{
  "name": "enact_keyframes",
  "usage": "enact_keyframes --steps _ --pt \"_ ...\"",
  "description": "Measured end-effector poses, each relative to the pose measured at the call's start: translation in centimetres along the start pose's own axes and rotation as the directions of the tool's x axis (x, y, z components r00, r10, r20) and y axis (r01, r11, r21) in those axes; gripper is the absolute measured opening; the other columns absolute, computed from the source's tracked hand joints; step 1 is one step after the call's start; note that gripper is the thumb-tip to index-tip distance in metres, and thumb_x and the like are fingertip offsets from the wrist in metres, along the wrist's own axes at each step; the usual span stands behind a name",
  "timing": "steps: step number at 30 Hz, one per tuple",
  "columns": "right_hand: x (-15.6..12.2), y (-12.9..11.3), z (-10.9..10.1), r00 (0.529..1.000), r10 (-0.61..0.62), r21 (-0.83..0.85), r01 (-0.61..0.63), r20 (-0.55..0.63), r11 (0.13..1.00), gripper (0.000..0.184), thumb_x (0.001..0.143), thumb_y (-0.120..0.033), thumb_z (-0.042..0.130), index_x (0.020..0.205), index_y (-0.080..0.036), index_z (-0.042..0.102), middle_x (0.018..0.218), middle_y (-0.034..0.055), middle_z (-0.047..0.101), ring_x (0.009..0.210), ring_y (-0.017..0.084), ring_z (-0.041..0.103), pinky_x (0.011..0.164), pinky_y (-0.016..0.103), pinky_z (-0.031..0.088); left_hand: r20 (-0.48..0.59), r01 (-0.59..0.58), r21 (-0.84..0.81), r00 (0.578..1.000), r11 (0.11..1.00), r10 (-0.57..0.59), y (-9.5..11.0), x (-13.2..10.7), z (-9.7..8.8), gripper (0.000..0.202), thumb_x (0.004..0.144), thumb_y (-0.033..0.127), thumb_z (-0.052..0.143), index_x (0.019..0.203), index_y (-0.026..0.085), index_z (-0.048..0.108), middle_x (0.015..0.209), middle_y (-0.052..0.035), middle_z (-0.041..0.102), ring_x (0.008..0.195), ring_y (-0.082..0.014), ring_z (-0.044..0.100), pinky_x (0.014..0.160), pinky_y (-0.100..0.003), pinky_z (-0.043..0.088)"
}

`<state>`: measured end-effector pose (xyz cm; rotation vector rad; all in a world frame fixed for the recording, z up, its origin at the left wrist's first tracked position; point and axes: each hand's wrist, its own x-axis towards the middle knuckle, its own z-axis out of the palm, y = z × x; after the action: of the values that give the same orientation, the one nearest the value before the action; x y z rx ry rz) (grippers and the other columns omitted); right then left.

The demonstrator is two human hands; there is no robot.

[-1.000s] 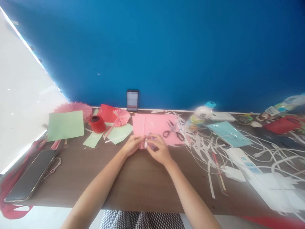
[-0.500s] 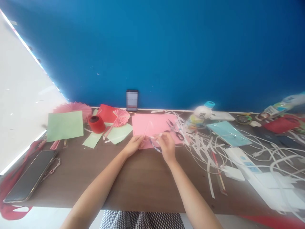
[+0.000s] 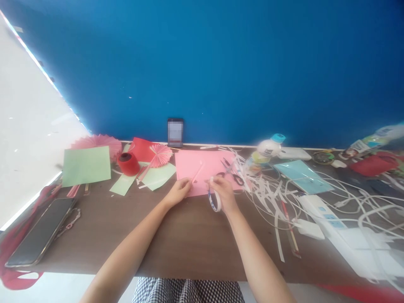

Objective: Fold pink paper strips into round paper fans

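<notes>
My left hand [image 3: 179, 192] pinches the lower end of a folded pink paper strip [image 3: 198, 171] that slants up and to the right over a pink sheet [image 3: 192, 162]. My right hand [image 3: 222, 190] is closed on a small roll of white tape [image 3: 215, 202] that hangs at the wrist side, with a short white end showing at the fingertips. The two hands sit a few centimetres apart at the near edge of the pink sheet. Scissors [image 3: 232, 170] lie on the sheet just right of my right hand.
Green sheet [image 3: 86, 165], red thread spool [image 3: 127, 163], pink paper fans [image 3: 160, 154] and a phone [image 3: 39, 236] lie left. A standing phone [image 3: 175, 131] leans on the blue wall. White paper strips [image 3: 271, 194], a bottle [image 3: 267, 152], a blue sheet [image 3: 302, 176] and cables [image 3: 362, 202] crowd the right.
The hands have drawn apart: my right hand moved right with the tape roll, and the pink strip in my left hand now stands up at a slant.
</notes>
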<state>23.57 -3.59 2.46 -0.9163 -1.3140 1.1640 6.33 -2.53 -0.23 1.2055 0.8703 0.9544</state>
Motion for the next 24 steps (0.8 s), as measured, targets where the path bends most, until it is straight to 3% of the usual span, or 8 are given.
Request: enact_keyframes --steps 4,10,15,18,24 --pt "0.4 0.5 -0.2 0.996 0.092 0.065 -0.092 0.007 0.994 0.023 0.063 -0.038 0.065 0.073 -0.022 0.052 0.061 -0.0032 0.053 0.055 0.013 0.053 0.059 0.030 0.045 -0.004 0.013 0.037 1.000 0.999 -0.013 -0.5 0.1 0.1 0.030 0.074 0.042 0.051 0.084 0.014 0.054 0.050 0.0049 0.041 0.039 -0.0048 0.033 0.038 -0.018 0.023" --pt "0.5 0.8 -0.2 0.975 0.194 0.125 -0.207 0.110 0.970 0.029 0.060 -0.041 0.068 0.071 -0.022 0.050 0.062 -0.0036 0.051 0.053 0.012 0.052 0.057 0.029 0.045 0.013 -0.019 0.103 1.000 0.994 0.018 -0.4 -0.2 0.3 0.028 0.079 0.043 0.044 0.075 0.016 0.048 0.044 0.0068 0.039 0.036 -0.0048 0.034 0.038 -0.018 0.025" --pt "0.4 1.0 0.1 0.968 0.237 0.237 -0.250 0.084 0.939 0.027 0.070 -0.047 0.057 0.072 -0.021 0.051 0.062 -0.0019 0.051 0.051 0.011 0.050 0.057 0.030 0.046 0.041 -0.033 0.130 0.999 0.991 0.028 -0.1 -0.3 0.6 0.028 0.079 0.042 0.043 0.075 0.015 0.046 0.049 0.0027 0.051 0.042 -0.0077 0.049 0.042 -0.018 0.032" --pt "0.5 1.4 0.3 0.968 0.243 0.262 -0.252 0.068 0.932 0.027 0.076 -0.048 0.048 0.073 -0.021 0.052 0.067 -0.0002 0.053 0.052 0.012 0.050 0.054 0.029 0.045 0.046 0.024 0.065 0.999 0.998 -0.027 0.1 -0.3 0.8 0.028 0.077 0.042 0.048 0.080 0.014 0.047 0.054 -0.0015 0.057 0.050 -0.0117 0.057 0.044 -0.019 0.036" --pt "0.6 1.8 0.5 0.969 0.244 0.262 -0.247 0.044 0.933 0.018 0.069 -0.035 0.061 0.072 -0.020 0.052 0.064 -0.0031 0.050 0.046 0.007 0.044 0.050 0.024 0.043 0.015 0.005 -0.167 1.000 0.986 -0.003 0.4 -0.3 0.6 0.033 0.071 0.040 0.057 0.090 0.012 0.053 0.067 -0.0051 0.061 0.062 -0.0146 0.061 0.057 -0.026 0.046"
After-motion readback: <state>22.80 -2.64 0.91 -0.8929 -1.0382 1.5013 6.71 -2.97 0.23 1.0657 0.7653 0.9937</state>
